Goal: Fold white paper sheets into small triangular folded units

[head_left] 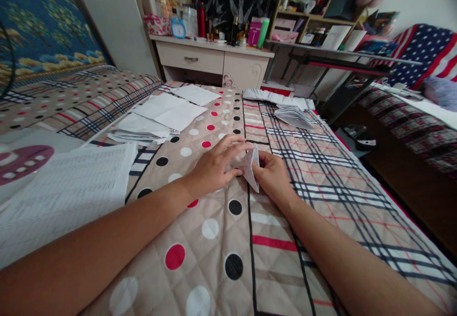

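A small piece of folded white paper (254,175) stands on edge above the quilted bedspread, between my two hands. My right hand (274,174) pinches its right side, with the thumb against the paper and the other fingers curled behind. From the left, my left hand (217,163) grips the same piece: its fingertips touch the upper edge and its thumb lies by the lower left side. Farther off on the right are a stack of folded papers (294,117) and a long row of folded papers (274,98). Flat white sheets (167,111) lie in an overlapping pile on the left.
Printed sheets (82,182) and a plastic bag with a pink print (24,161) lie at the near left. The patterned bedspread (210,278) covers the bed. Beyond it stand a white dresser (193,59) with bottles and a clock, and a metal-framed desk (342,54).
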`<state>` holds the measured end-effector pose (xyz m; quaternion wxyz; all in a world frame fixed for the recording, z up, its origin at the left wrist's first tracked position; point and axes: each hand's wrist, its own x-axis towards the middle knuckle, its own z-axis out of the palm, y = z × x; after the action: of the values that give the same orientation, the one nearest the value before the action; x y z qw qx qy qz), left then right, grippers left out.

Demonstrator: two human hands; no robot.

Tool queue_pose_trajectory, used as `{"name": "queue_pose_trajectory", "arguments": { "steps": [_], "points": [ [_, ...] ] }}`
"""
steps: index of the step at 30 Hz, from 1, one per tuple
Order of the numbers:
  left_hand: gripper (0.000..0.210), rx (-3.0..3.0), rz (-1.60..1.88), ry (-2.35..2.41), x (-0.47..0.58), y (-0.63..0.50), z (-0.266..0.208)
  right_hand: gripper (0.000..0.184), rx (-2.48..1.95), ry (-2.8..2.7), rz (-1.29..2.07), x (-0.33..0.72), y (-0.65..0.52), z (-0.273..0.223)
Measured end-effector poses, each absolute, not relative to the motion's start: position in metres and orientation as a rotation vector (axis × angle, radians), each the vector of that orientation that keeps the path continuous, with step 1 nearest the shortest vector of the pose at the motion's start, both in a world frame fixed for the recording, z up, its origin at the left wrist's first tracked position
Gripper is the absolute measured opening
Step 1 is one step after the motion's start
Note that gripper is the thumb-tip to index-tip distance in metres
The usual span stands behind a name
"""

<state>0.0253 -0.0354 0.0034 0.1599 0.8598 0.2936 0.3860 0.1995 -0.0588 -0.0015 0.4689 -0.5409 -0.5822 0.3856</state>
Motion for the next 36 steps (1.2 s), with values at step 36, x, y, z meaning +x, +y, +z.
{"name": "queue_pose_trajectory", "arguments": {
  "steps": [36],
  "points": [
    [0.057, 1.784, 1.064, 0.880, 0.025, -0.034, 0.005, 0.042, -1.187, -1.593, 1.072, 0.200, -0.068, 0.007]
  ]
}}
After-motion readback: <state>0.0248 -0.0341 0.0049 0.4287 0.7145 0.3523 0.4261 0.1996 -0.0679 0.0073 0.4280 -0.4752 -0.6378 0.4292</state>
